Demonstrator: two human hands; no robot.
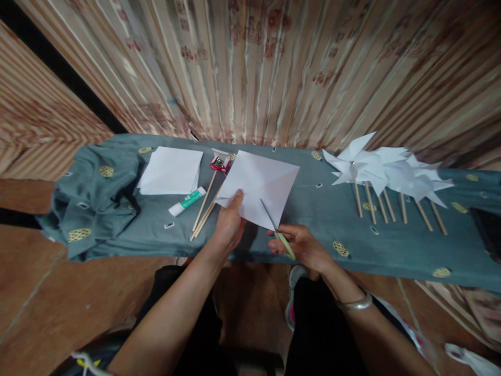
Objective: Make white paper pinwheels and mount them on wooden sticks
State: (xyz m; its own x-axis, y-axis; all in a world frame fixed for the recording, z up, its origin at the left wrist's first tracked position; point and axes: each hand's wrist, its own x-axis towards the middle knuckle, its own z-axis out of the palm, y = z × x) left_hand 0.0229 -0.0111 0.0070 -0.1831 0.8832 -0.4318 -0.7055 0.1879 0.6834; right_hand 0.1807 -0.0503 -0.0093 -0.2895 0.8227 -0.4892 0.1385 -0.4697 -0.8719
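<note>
My left hand (230, 222) grips a square sheet of white paper (262, 180) near its lower left side, thumb on top and fingers underneath. Faint crease lines cross the sheet. In my right hand (303, 244) is a pair of scissors (285, 244) with pale green handles. One dark blade lies over the paper at its lower corner, pointing toward the middle; the other blade is hidden beneath the sheet. A small red box (220, 163) of metal pins or tacks stands just left of the paper, and thin wooden sticks (204, 201) lie partly under it.
A stack of white paper (172, 169) and a glue stick (187, 201) lie at the left of the cloth-covered bench (313, 209). Several white paper pinwheels (385, 167) on sticks lie at the right. A dark object (485, 230) sits at the right edge. A draped curtain (250, 68) hangs behind.
</note>
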